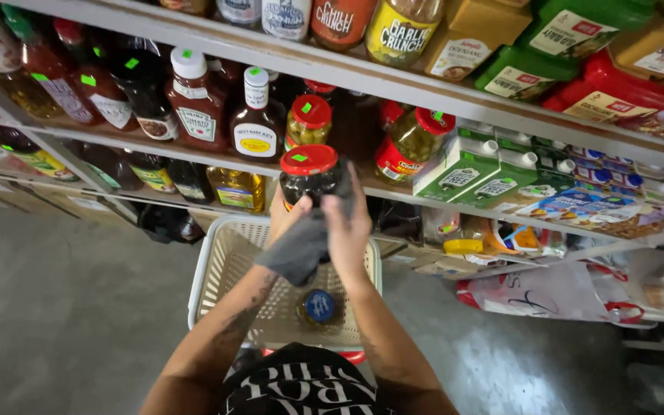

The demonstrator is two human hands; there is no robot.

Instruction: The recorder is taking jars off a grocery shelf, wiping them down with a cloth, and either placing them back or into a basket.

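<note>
1. Centre frame: I see both hands lift a dark jar with a red lid above a cream basket.
2. The left hand cups the jar's lower side, fingers curled round it.
3. The right hand presses a grey cloth to the glass, fingers together.
4. My judgement: support the base firmly and wipe in short strokes, clear of the shelf bottles.

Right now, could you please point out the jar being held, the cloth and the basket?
jar point(309, 175): head view, on its dark glass body.
cloth point(299, 250): head view, on its hanging fold.
basket point(220, 270): head view, on its left wall.
</note>
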